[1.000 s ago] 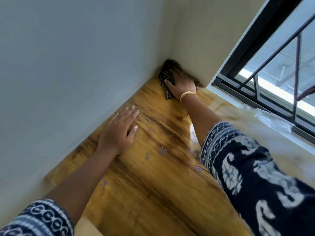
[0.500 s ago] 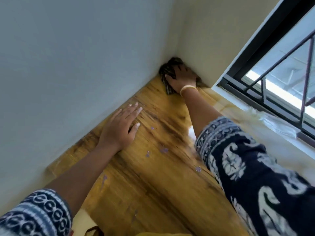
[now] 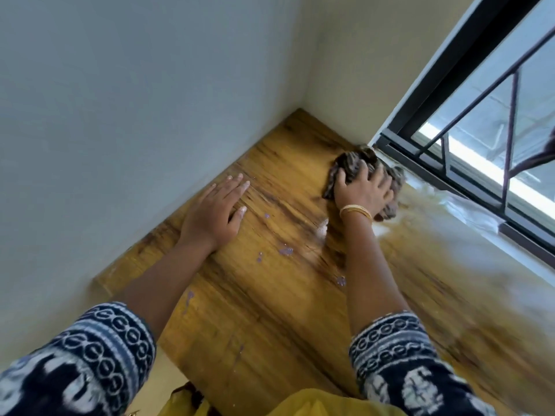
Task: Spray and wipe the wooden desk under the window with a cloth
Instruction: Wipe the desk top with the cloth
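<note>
Head view, from the left: a pale wall (image 3: 120,115) meets the wooden desk (image 3: 270,310). Left hand (image 3: 214,213) lies flat on the desk beside the wall, fingers straight and together, holding nothing. Small purple spots (image 3: 285,251) dot the wood between the arms. Right hand (image 3: 362,192), a gold bangle (image 3: 356,211) at its wrist, presses spread, bent fingers onto a dark bunched cloth (image 3: 354,163) just beside the window frame (image 3: 450,178).
</note>
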{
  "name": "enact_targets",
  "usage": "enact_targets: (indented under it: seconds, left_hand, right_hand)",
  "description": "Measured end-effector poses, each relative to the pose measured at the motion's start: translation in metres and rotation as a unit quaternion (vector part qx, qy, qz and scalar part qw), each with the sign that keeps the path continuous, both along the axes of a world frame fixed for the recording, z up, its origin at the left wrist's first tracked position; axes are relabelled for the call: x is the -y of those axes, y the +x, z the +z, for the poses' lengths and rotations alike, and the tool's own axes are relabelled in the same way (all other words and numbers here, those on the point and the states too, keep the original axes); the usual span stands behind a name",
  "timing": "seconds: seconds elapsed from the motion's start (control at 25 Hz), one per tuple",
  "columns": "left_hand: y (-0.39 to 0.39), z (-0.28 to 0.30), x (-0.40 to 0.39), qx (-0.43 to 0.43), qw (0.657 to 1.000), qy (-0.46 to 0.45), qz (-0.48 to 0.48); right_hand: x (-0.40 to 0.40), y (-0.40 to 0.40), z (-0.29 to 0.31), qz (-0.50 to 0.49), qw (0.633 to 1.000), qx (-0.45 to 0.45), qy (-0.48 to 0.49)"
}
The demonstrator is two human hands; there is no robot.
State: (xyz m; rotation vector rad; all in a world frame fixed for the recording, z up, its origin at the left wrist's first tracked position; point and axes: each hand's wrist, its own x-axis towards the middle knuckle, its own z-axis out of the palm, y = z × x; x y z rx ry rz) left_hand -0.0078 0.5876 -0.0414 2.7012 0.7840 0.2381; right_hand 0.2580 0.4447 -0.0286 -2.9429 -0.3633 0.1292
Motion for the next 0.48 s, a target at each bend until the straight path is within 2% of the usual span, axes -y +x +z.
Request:
enact_targets:
  seconds: [0.08, 0.12, 0.16, 0.24, 0.36, 0.44, 0.48]
  left_hand:
    - [0.000, 0.000, 0.000, 0.004, 1.000, 0.002, 0.001]
    - [0.001, -0.001, 0.001, 0.006, 1.000, 0.004, 0.001]
    - [0.001, -0.001, 0.001, 0.007, 1.000, 0.007, 0.001]
    - [0.000, -0.003, 0.000, 0.013, 1.000, 0.011, 0.000]
    - [0.000, -0.004, 0.000, 0.016, 1.000, 0.011, -0.002]
    - [0.001, -0.003, -0.001, 0.017, 1.000, 0.007, -0.005]
    - [0.001, -0.004, -0.001, 0.018, 1.000, 0.006, -0.002]
  right_hand:
    - [-0.024, -0.015, 0.007, -0.124, 0.991, -0.046, 0.013]
    - [-0.046, -0.023, 0.013, -0.146, 0.987, -0.069, 0.021]
    - [-0.072, -0.032, 0.018, -0.110, 0.990, -0.078, 0.029]
    - [-0.118, -0.053, 0.015, 0.066, 0.995, -0.074, 0.027]
    - [-0.125, -0.061, 0.012, 0.314, 0.947, -0.058, -0.030]
    - [-0.094, -0.038, 0.012, 0.395, 0.917, -0.029, -0.040]
    - [-0.075, -0.022, 0.011, 0.392, 0.919, -0.018, -0.029]
